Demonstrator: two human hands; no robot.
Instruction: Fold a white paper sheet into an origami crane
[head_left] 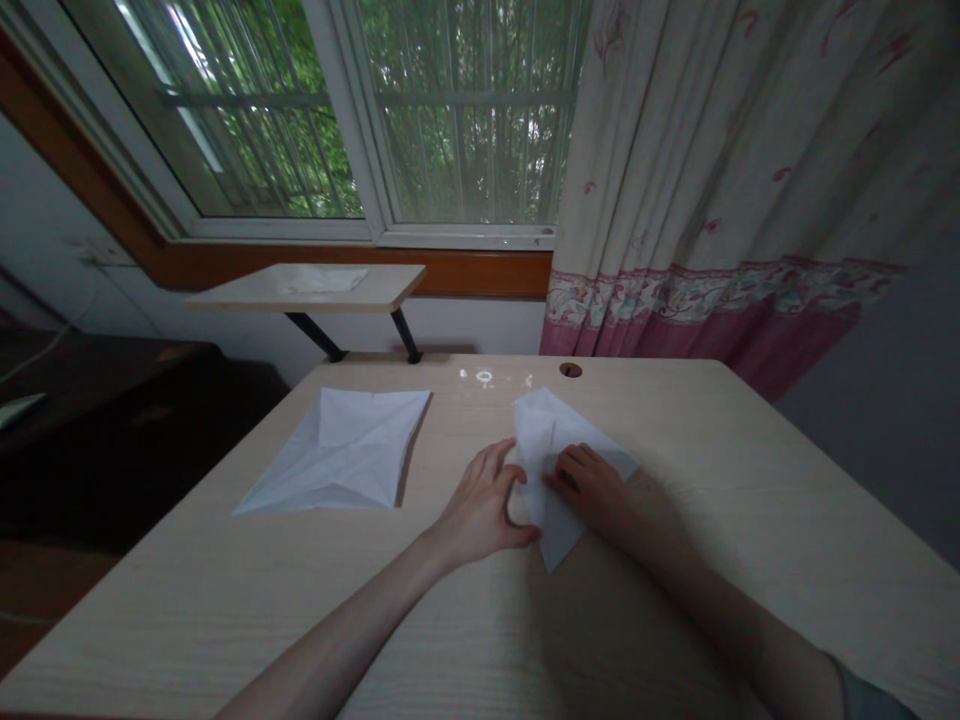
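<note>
A folded sheet of white paper (536,455) lies on the table, with one corner pointing toward me and another out to the right. My left hand (484,505) rests at its left edge, thumb and fingers spread apart and touching the paper's border. On top of the sheet, my right hand (592,490) has its fingers curled together and pressed at a fold near the middle. What lies under those fingertips is hidden. To the left, a second white sheet (352,450) with crease lines lies apart from both hands.
The pale wooden table (450,640) has a small raised shelf (255,290) at its back left, with white paper (326,280) on it. A round cable hole (571,370) sits near the back edge. Behind are a window and a patterned curtain (720,200).
</note>
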